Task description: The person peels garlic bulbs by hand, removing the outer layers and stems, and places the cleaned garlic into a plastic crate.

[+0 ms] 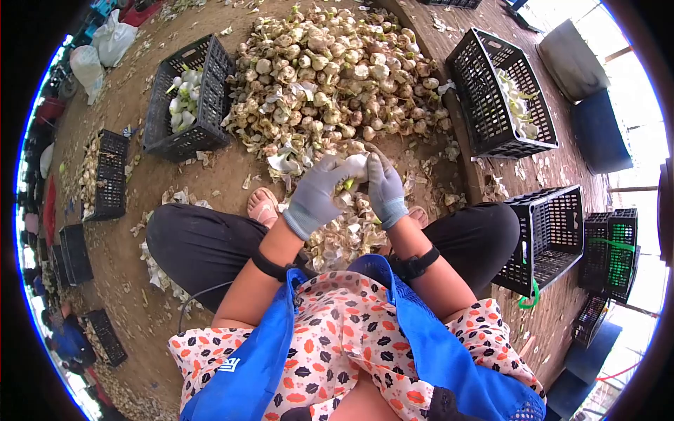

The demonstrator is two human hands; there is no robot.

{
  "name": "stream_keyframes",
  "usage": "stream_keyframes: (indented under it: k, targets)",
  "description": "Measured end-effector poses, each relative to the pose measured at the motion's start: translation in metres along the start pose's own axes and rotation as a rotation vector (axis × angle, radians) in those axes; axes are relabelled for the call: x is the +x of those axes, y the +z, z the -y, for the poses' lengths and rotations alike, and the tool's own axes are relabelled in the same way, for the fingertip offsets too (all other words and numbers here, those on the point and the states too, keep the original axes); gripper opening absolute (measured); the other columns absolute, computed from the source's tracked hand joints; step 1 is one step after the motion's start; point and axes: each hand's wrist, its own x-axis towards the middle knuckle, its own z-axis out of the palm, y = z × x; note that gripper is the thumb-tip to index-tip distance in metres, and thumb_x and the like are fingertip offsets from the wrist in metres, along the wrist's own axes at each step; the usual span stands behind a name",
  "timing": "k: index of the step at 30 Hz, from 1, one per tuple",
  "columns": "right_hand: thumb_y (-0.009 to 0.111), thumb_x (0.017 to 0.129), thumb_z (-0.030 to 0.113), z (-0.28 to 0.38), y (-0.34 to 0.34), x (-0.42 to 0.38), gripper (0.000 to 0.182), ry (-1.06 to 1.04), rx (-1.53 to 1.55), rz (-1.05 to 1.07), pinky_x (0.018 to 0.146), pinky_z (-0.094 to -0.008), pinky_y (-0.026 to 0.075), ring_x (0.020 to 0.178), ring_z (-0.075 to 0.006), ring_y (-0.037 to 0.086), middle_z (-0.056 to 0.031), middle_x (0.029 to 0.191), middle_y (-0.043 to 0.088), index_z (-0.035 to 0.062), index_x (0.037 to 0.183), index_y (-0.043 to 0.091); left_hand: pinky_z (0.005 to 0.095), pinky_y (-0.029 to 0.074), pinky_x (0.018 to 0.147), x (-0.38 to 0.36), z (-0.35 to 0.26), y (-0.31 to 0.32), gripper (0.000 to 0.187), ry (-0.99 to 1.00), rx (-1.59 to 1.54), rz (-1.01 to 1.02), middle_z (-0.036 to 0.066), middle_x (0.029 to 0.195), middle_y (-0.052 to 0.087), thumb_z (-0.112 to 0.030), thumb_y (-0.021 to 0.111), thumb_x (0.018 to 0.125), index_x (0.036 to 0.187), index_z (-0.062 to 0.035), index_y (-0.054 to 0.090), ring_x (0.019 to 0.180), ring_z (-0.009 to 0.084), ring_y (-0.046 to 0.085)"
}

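Observation:
Between my two gloved hands is a garlic bulb (357, 166), white and partly peeled, with a bit of green showing just below it. My left hand (319, 191) has its fingers closed on the bulb's left side. From the right, my right hand (384, 184) grips the same bulb with thumb and fingertips. Both gloves are grey, and they hide part of the bulb. Right beyond my hands lies a large heap of unpeeled garlic (337, 77). Loose papery skins (344, 242) cover the ground under my wrists, between my feet.
A black crate (158, 105) with peeled white garlic stands left of the heap. Another black crate (491, 105) at the right also holds peeled garlic. Beside my right knee sits a further black crate (540, 242). White sacks (114, 38) lie at the far left.

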Motion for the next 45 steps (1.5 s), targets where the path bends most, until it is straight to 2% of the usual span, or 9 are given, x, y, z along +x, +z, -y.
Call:
stream_keyframes:
  k: [4, 8, 11, 15, 23, 26, 28, 36, 45]
  targets:
    - [0.043, 0.098, 0.015, 0.004, 0.004, -0.004, 0.039, -0.024, 0.164, -0.115, 0.076, -0.0245, 0.05, 0.085, -0.0114, 0.056, -0.0049, 0.104, 0.058, 0.0061, 0.136, 0.041, 0.0266, 0.048, 0.078, -0.006, 0.023, 0.026, 0.021, 0.032, -0.133, -0.262, 0.004, 0.09, 0.062, 0.004, 0.064, 0.08, 0.098, -0.004, 0.061, 0.084, 0.0174, 0.059]
    - [0.039, 0.098, 0.012, 0.026, 0.007, -0.007, 0.037, 0.052, 0.335, -0.187, 0.064, -0.0301, 0.054, 0.073, -0.0142, 0.061, -0.0088, 0.1, 0.061, 0.0065, 0.135, 0.041, 0.025, 0.052, 0.079, -0.007, 0.029, 0.021, 0.017, -0.395, -0.743, -0.407, 0.004, 0.1, 0.064, 0.002, 0.059, 0.087, 0.103, -0.0038, 0.06, 0.088, 0.0115, 0.061]
    - [0.044, 0.097, 0.025, 0.016, -0.026, 0.003, 0.038, 0.09, 0.481, 0.153, 0.055, -0.0256, 0.049, 0.062, -0.0143, 0.059, -0.0097, 0.086, 0.062, 0.004, 0.129, 0.041, 0.0256, 0.051, 0.08, -0.004, 0.025, 0.004, 0.017, -0.558, -1.183, -0.45, 0.004, 0.099, 0.063, 0.0, 0.06, 0.087, 0.104, -0.0026, 0.059, 0.086, 0.0096, 0.06]
    - [0.055, 0.092, 0.032, 0.058, 0.007, -0.021, 0.049, 0.247, 0.254, 0.12, 0.058, -0.0265, 0.051, 0.07, -0.0153, 0.06, -0.0124, 0.096, 0.061, 0.0034, 0.128, 0.04, 0.0244, 0.05, 0.079, -0.004, 0.023, 0.006, 0.019, -0.261, -0.675, -0.421, 0.006, 0.096, 0.064, 0.002, 0.065, 0.082, 0.1, -0.0002, 0.059, 0.087, 0.0117, 0.061]
    - [0.072, 0.08, 0.014, 0.041, 0.02, -0.023, 0.056, 0.073, 0.316, 0.237, 0.076, -0.0309, 0.053, 0.095, -0.0177, 0.061, -0.0083, 0.112, 0.056, 0.0041, 0.126, 0.041, 0.0254, 0.05, 0.08, 0.0, 0.019, 0.002, 0.027, -0.447, -1.12, -0.439, 0.006, 0.099, 0.063, -0.002, 0.064, 0.084, 0.109, -0.0014, 0.056, 0.087, 0.0124, 0.06]
    - [0.078, 0.071, 0.008, 0.02, 0.016, -0.013, 0.063, -0.35, 0.031, 0.175, 0.085, -0.033, 0.051, 0.105, -0.0211, 0.058, -0.0086, 0.114, 0.057, 0.0074, 0.124, 0.045, 0.0259, 0.05, 0.081, 0.003, 0.008, 0.001, 0.029, -0.563, -1.351, -0.451, 0.006, 0.102, 0.062, -0.008, 0.061, 0.088, 0.116, -0.0025, 0.053, 0.089, 0.0136, 0.06]
    - [0.082, 0.061, 0.004, 0.028, 0.017, -0.015, 0.069, -0.822, -0.646, 0.068, 0.09, -0.0356, 0.048, 0.108, -0.0274, 0.057, -0.0111, 0.118, 0.056, 0.0094, 0.12, 0.047, 0.0263, 0.05, 0.082, 0.004, 0.01, 0.001, 0.03, -0.575, -1.493, -0.359, 0.007, 0.108, 0.061, -0.014, 0.056, 0.092, 0.12, -0.0037, 0.051, 0.092, 0.014, 0.06]
    - [0.066, 0.055, -0.009, 0.029, 0.018, -0.019, 0.058, -1.053, -0.855, 0.051, 0.082, -0.0396, 0.051, 0.099, -0.0338, 0.06, -0.0138, 0.116, 0.058, 0.011, 0.108, 0.053, 0.0286, 0.048, 0.087, 0.002, 0.003, -0.002, 0.041, -0.526, -1.297, -0.309, 0.006, 0.116, 0.057, -0.017, 0.051, 0.095, 0.135, -0.0072, 0.043, 0.101, 0.0144, 0.057]
    - [0.065, 0.055, -0.011, 0.023, 0.022, -0.022, 0.059, -0.916, -0.715, 0.061, 0.081, -0.0392, 0.051, 0.101, -0.0349, 0.059, -0.0149, 0.117, 0.057, 0.0103, 0.109, 0.052, 0.0227, 0.049, 0.084, 0.0, 0.0, 0.006, 0.045, -0.447, -0.994, -0.452, 0.005, 0.116, 0.056, -0.003, 0.045, 0.094, 0.139, -0.0052, 0.037, 0.099, 0.0104, 0.057]
